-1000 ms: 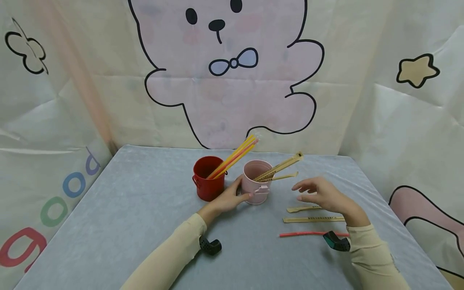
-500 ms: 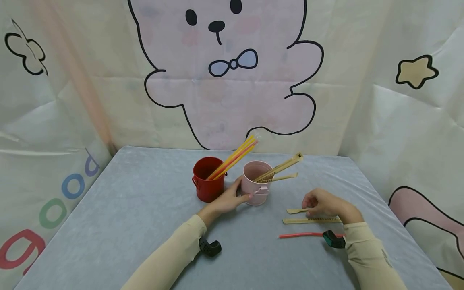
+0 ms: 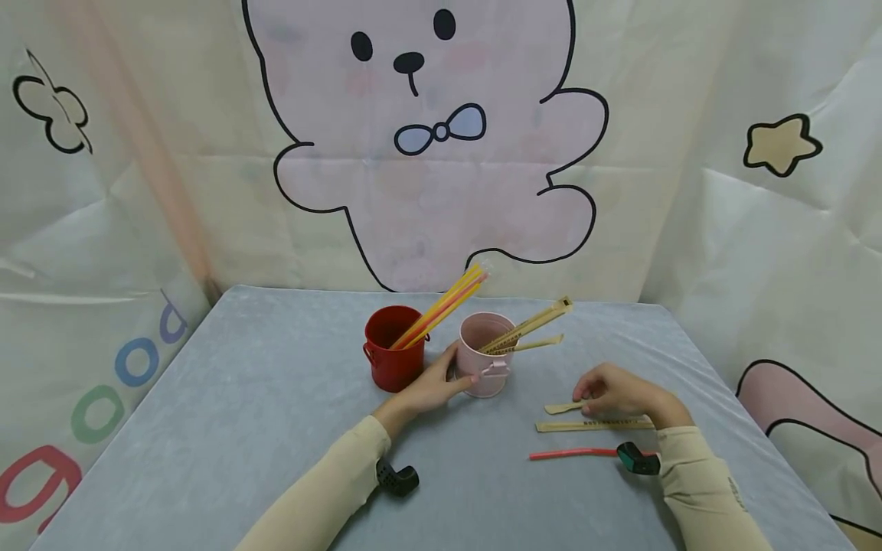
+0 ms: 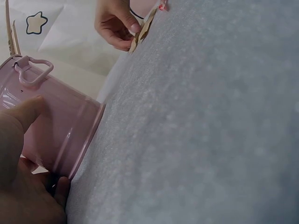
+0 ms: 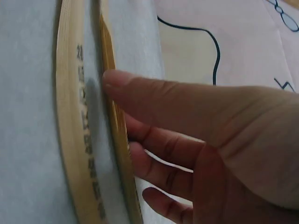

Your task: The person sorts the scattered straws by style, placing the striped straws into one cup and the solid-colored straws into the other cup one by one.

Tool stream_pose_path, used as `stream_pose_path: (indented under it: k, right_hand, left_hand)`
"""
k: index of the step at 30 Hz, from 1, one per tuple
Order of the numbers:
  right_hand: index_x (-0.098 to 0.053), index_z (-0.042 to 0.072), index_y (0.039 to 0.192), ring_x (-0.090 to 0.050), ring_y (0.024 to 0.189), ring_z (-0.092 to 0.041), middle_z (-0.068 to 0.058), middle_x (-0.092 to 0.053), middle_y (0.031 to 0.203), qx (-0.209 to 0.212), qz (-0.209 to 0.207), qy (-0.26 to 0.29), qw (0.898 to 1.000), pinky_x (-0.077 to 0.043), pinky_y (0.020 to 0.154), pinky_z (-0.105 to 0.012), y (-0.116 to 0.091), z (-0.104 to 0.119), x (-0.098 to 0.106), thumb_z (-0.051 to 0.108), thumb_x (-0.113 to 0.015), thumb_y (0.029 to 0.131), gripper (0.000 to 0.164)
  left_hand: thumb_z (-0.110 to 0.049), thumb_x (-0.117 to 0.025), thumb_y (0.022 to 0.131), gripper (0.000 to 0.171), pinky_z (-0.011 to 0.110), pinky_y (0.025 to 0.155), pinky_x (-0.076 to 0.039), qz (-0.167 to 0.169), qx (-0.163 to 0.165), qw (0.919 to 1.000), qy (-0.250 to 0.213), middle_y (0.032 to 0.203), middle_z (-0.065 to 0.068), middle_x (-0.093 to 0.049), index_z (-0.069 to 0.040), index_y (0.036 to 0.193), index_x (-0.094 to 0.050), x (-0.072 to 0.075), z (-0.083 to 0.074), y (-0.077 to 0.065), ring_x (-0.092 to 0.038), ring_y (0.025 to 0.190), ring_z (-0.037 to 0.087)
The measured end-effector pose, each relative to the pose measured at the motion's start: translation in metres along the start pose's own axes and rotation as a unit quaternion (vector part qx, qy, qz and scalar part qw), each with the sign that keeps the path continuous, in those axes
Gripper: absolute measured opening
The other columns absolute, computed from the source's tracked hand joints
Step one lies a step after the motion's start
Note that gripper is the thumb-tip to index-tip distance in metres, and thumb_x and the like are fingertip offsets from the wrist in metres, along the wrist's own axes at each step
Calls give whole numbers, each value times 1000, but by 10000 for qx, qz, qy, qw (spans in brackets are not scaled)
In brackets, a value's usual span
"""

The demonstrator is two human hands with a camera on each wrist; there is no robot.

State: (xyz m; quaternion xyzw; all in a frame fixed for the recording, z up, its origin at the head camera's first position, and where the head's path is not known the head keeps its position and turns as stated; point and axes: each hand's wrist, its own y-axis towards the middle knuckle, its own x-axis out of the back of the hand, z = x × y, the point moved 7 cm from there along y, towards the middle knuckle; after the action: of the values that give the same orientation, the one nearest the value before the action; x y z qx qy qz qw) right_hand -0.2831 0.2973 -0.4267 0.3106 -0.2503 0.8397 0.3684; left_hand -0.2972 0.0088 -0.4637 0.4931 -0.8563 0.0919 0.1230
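Observation:
My left hand (image 3: 429,389) grips the small pink metal bucket (image 3: 485,370) low on its side, thumb on the front wall and fingers behind. Several slim tan paper packets (image 3: 530,325) lean out of this bucket to the right. On the right of the table my right hand (image 3: 620,395) pinches another tan paper packet (image 5: 116,116) between thumb and fingers, with the packet low over the cloth. Beside it lies a second tan packet (image 3: 561,426) with printed characters. A red straw (image 3: 568,454) lies nearer the front, partly hidden by the right wrist camera.
A red bucket (image 3: 393,367) stands just left of the pink one, with yellow and red straws (image 3: 441,310) leaning out to the right. A grey-blue cloth (image 3: 276,367) covers the table. Printed fabric sheets (image 3: 654,115) rise behind and at both sides.
My right hand has come down from above the packets, and its fingers have closed on the farthest one. The left hand stays on the pink bucket. The head view has tilted slightly up.

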Motion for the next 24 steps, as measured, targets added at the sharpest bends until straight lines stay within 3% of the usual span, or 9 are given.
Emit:
stream_pose_path:
  k: [16,24]
  right_hand:
    - [-72,-2,92,-54,71,-3,-12,-70,83,152,-153,-82,9997,-48,64,-21,3,-2,6,-3,-69,90,4]
    - [-70,0,99,-57,80,-1,-14,-70,91,575,-922,-158,9940,-49,68,-22,-3,9,20,6,-66,96,8]
  left_hand:
    - [-40,-66,97,86,51,127,-20,-26,10,10000,-56,170,4,-19,-21,163,-14,2,-1,-2,-17,159,27]
    - [-39,-66,97,86,50,128,-20,40,5,9999,-102,170,3,-19,-22,163,-14,0,0,-2,-17,159,26]
